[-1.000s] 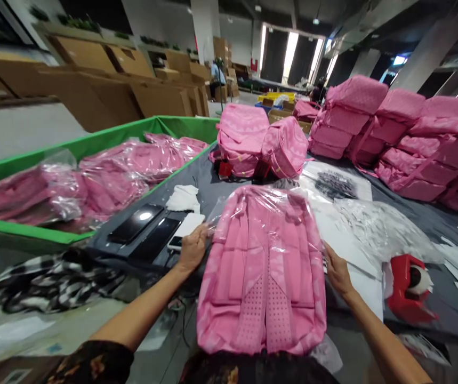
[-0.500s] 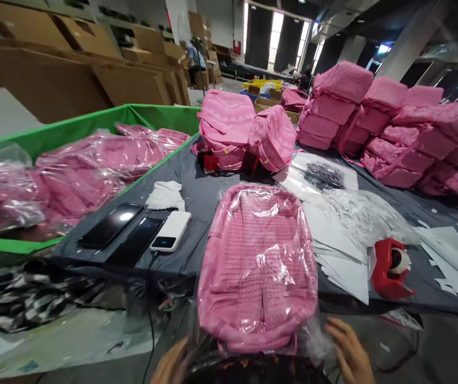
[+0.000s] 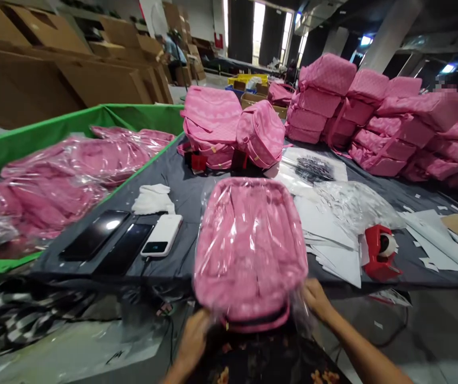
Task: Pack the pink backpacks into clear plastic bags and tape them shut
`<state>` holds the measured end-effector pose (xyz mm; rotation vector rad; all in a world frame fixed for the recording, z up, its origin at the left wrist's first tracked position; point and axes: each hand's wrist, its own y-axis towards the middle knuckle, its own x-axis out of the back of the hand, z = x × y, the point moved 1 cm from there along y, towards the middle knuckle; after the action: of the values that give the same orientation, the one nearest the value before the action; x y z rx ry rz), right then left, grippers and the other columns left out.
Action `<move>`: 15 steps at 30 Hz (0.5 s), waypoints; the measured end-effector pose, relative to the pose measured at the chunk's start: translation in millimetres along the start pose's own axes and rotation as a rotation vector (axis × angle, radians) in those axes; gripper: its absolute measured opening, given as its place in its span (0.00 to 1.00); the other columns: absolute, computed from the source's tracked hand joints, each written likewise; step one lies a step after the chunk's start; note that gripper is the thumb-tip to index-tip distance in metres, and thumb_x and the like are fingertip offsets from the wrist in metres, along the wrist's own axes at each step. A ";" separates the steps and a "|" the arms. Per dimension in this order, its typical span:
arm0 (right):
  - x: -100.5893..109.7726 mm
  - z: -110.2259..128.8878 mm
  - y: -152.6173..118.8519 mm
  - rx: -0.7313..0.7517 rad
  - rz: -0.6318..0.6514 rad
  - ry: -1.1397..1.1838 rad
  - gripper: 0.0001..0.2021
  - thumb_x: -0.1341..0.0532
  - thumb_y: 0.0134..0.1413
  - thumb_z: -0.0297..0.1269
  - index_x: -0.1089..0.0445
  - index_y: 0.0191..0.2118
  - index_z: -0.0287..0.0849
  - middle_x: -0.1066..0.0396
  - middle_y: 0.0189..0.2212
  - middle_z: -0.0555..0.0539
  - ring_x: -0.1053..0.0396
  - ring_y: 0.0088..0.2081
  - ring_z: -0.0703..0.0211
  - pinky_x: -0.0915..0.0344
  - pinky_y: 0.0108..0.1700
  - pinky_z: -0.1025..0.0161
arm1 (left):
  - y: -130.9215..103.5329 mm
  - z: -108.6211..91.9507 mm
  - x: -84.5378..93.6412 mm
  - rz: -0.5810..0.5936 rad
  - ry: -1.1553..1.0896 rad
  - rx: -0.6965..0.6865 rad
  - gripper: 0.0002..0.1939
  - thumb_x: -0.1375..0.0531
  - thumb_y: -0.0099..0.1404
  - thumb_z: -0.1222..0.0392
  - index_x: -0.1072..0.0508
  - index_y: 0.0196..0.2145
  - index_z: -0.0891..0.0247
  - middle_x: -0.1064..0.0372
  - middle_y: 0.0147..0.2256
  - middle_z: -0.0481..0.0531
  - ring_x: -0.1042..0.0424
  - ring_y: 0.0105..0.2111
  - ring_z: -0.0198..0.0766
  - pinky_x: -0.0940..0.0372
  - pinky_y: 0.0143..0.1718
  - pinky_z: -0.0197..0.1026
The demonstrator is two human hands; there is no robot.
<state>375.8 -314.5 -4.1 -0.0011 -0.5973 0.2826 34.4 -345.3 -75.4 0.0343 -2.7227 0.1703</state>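
Observation:
A pink backpack (image 3: 250,245) in a clear plastic bag (image 3: 300,306) lies at the table's front edge, its lower end jutting out over it. My left hand (image 3: 194,333) is at the bag's lower left corner, fingers closed on the plastic and partly blurred. On the opposite side, my right hand (image 3: 314,300) grips the clear plastic near the lower right corner. Between the two hands, the lower end of the backpack shows a dark strip near the bag's mouth.
Bagged backpacks fill a green-rimmed bin (image 3: 141,106) at left. Two phones (image 3: 95,234), a white power bank (image 3: 162,236) and a white glove (image 3: 153,199) lie nearby. At right are white sheets (image 3: 332,248), a red tape dispenser (image 3: 379,253) and stacked pink backpacks (image 3: 320,101).
My right hand has gone from open fingers to gripping the plastic, moving up and left. My left hand has moved up and right against the bag. The view has shifted slightly.

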 end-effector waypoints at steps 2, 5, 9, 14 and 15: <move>19.4 26.6 51.4 0.026 -0.147 -0.069 0.18 0.53 0.52 0.49 0.50 0.19 0.43 0.47 0.17 0.49 0.48 0.23 0.63 0.46 0.29 0.65 | 32.9 -25.6 6.3 -0.030 -0.144 0.037 0.25 0.49 0.63 0.36 0.25 0.36 0.60 0.23 0.38 0.57 0.24 0.41 0.49 0.28 0.44 0.49; 56.4 37.8 105.8 0.101 -0.327 -0.177 0.13 0.53 0.48 0.42 0.34 0.28 0.42 0.32 0.26 0.45 0.35 0.31 0.58 0.36 0.39 0.61 | 80.7 -46.7 32.1 -0.110 -0.143 -0.017 0.21 0.43 0.54 0.44 0.27 0.38 0.62 0.24 0.40 0.58 0.25 0.43 0.50 0.29 0.48 0.50; 93.9 4.0 94.1 0.029 -0.631 -0.219 0.16 0.45 0.51 0.46 0.31 0.40 0.39 0.26 0.38 0.39 0.29 0.39 0.54 0.31 0.42 0.58 | 77.2 -27.3 66.6 -0.634 -0.192 0.071 0.16 0.41 0.58 0.49 0.28 0.39 0.64 0.25 0.38 0.55 0.25 0.38 0.43 0.29 0.44 0.44; 55.4 -24.0 11.3 -0.279 -0.479 0.017 0.30 0.47 0.58 0.66 0.30 0.36 0.38 0.26 0.30 0.40 0.28 0.30 0.53 0.31 0.31 0.59 | 5.8 -13.7 11.0 -0.226 -0.550 0.466 0.31 0.45 0.61 0.32 0.27 0.36 0.68 0.24 0.30 0.61 0.26 0.26 0.44 0.31 0.29 0.43; 40.3 -19.9 0.1 -0.264 -0.449 -0.007 0.32 0.46 0.57 0.68 0.29 0.38 0.38 0.25 0.33 0.39 0.26 0.33 0.52 0.29 0.35 0.57 | -0.6 -21.4 -9.6 -0.071 -0.526 0.411 0.34 0.43 0.60 0.30 0.25 0.39 0.69 0.22 0.35 0.64 0.23 0.32 0.47 0.29 0.35 0.45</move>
<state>418.6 -302.3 1.8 -0.1193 -0.6213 -0.2333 51.8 -343.3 -59.8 0.3363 -3.1422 0.7976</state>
